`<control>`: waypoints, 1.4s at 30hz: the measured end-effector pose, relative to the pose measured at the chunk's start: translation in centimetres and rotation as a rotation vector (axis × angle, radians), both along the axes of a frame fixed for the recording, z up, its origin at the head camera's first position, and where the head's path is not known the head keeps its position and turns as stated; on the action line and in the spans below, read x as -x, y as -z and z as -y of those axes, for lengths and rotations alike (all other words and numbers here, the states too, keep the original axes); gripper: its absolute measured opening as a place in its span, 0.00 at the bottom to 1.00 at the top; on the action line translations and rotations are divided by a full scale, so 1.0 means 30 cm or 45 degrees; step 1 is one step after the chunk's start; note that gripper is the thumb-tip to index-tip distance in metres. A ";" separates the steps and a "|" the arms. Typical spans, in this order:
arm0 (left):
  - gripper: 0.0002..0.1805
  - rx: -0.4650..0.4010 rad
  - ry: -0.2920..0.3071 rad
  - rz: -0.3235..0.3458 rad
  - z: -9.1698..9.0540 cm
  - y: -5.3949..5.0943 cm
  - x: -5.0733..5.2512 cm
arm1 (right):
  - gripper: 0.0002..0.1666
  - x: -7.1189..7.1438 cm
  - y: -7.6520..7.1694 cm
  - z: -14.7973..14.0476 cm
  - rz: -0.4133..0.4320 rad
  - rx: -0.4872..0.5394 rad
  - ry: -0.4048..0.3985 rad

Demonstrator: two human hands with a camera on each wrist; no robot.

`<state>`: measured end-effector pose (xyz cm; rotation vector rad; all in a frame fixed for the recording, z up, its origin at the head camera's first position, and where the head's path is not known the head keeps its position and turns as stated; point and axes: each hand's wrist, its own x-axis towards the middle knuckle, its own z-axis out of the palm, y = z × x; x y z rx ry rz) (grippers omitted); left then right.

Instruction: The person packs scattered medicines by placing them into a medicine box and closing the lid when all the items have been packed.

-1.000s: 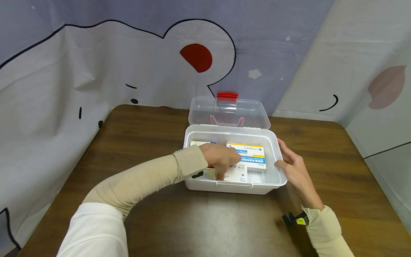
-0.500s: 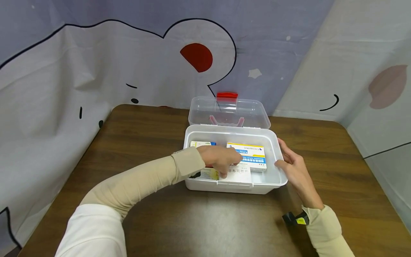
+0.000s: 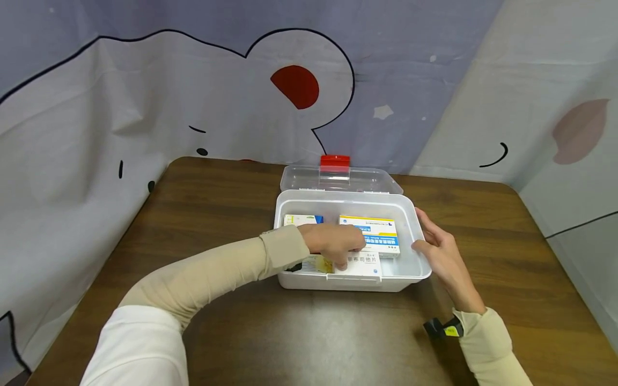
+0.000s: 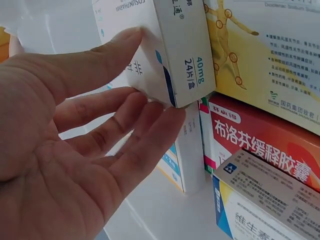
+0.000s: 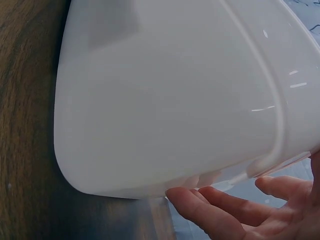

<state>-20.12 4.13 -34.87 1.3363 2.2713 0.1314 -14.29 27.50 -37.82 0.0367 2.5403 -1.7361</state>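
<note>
My left hand point(image 3: 333, 241) reaches into a white plastic storage box point(image 3: 338, 197). It pinches a white medicine box point(image 4: 187, 55) between thumb and fingers, and this box lies along the front wall. Behind it lies a blue-and-yellow medicine box point(image 3: 381, 228). In the left wrist view, a red medicine box point(image 4: 250, 135), a yellow medicine box point(image 4: 270, 55) and a vitamin box point(image 4: 260, 202) sit beside the held one. My right hand point(image 3: 446, 257) grips the storage box's right rim, thumb on top; the right wrist view shows its fingers point(image 5: 200, 205) against the outer wall.
The storage box's clear lid point(image 3: 367, 182) hangs open at the back, with a red latch point(image 3: 335, 162). Everything stands on a brown wooden table point(image 3: 232, 198). A printed cloth point(image 3: 217, 96) rises behind the table's far edge.
My left hand has shifted slightly right, and the white medicine box has slid right along the front wall. The clear lid has tipped further back. My right hand stays on the rim.
</note>
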 end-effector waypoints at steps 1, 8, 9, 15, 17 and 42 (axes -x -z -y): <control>0.12 0.003 0.004 0.001 -0.003 0.000 -0.001 | 0.41 0.000 0.000 0.001 0.004 -0.003 0.001; 0.21 0.117 0.074 -0.055 -0.011 -0.001 0.001 | 0.40 0.004 0.001 0.004 0.001 -0.025 0.010; 0.23 0.139 0.083 -0.068 -0.008 0.000 0.003 | 0.41 0.005 0.001 0.005 -0.003 -0.024 0.012; 0.30 0.159 0.041 -0.053 0.008 0.010 0.008 | 0.41 0.007 -0.002 0.005 -0.010 -0.018 0.016; 0.31 0.146 0.029 -0.048 0.007 0.015 0.007 | 0.41 0.007 -0.002 0.005 -0.005 -0.021 0.018; 0.11 0.138 0.025 -0.082 -0.021 0.034 0.010 | 0.41 0.000 -0.002 0.004 0.008 -0.024 0.028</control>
